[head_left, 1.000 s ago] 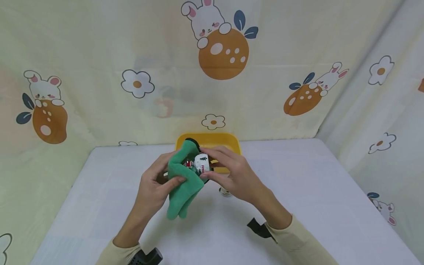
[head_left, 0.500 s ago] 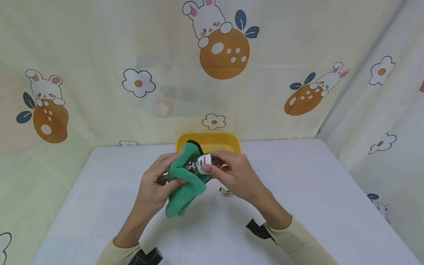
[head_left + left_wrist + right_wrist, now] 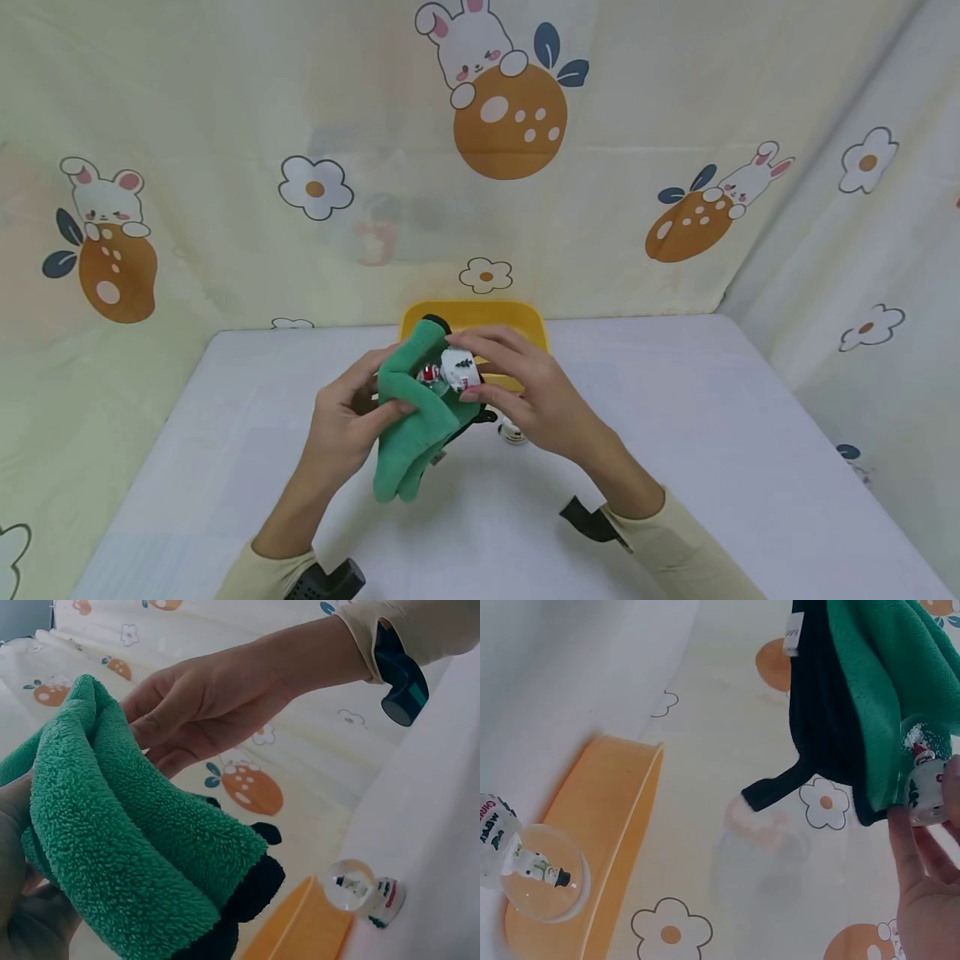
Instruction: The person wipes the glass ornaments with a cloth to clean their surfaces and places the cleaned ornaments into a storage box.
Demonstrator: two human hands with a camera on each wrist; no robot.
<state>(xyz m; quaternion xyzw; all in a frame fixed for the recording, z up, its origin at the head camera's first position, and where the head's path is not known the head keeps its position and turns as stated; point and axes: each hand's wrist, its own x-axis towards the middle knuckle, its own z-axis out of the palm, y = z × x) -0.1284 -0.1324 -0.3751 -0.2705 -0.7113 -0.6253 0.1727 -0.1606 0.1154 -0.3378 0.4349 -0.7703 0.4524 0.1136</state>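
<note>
My left hand (image 3: 348,425) grips a green towel (image 3: 416,417) with dark edging, folded around the glass dome of a snow globe (image 3: 457,369). The globe has a white printed base and a small red-and-white figure inside. At the base, the fingers and thumb of my right hand (image 3: 528,387) pinch the globe from its right side. In the right wrist view, the dome lies against the towel's green face, and a dark strap (image 3: 780,787) hangs from the edging. From the left wrist view the towel hides the held globe.
A second snow globe (image 3: 360,891), with a snowman inside, stands on the white table (image 3: 645,433) just beyond my right hand. Behind it sits a yellow tray (image 3: 487,315) near the patterned curtain (image 3: 615,275).
The held globe's base has turned in my right hand, bringing a printed tree into view, and the right fingers have straightened somewhat. The towel has shifted slightly; its dark strap now shows below.
</note>
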